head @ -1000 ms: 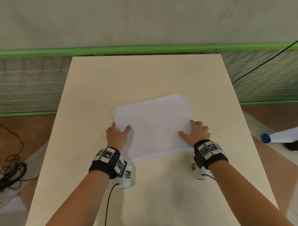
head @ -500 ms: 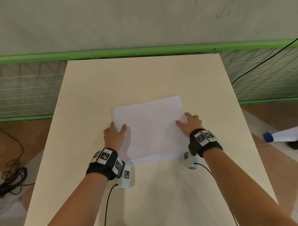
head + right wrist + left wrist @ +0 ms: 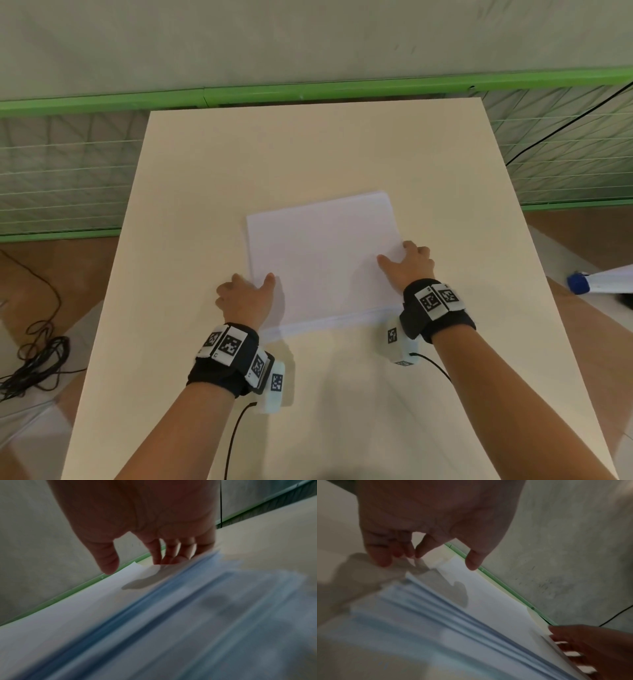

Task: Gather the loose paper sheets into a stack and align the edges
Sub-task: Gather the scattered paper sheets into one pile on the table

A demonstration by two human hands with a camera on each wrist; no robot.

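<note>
A stack of white paper sheets (image 3: 322, 260) lies flat in the middle of the beige table (image 3: 342, 154). Its near edge shows several sheet edges stepped out from one another (image 3: 436, 615). My left hand (image 3: 246, 287) sits at the stack's left side, curled fingertips down on the table beside the edge and thumb over the top sheet (image 3: 488, 601). At the right side is my right hand (image 3: 400, 260), fingertips against the edge (image 3: 171, 559) and thumb above the paper (image 3: 85, 601). Neither hand pinches the sheets.
A green rail (image 3: 308, 92) and wire mesh run behind the table's far edge. Black cables (image 3: 34, 359) lie coiled on the floor at the left. A white object with a blue cap (image 3: 579, 282) lies on the floor at the right.
Both hands have pushed inward against the sides. The fanned right edges have closed up, so the stack is narrower and squarer. My right hand moved left and farther up the edge.
</note>
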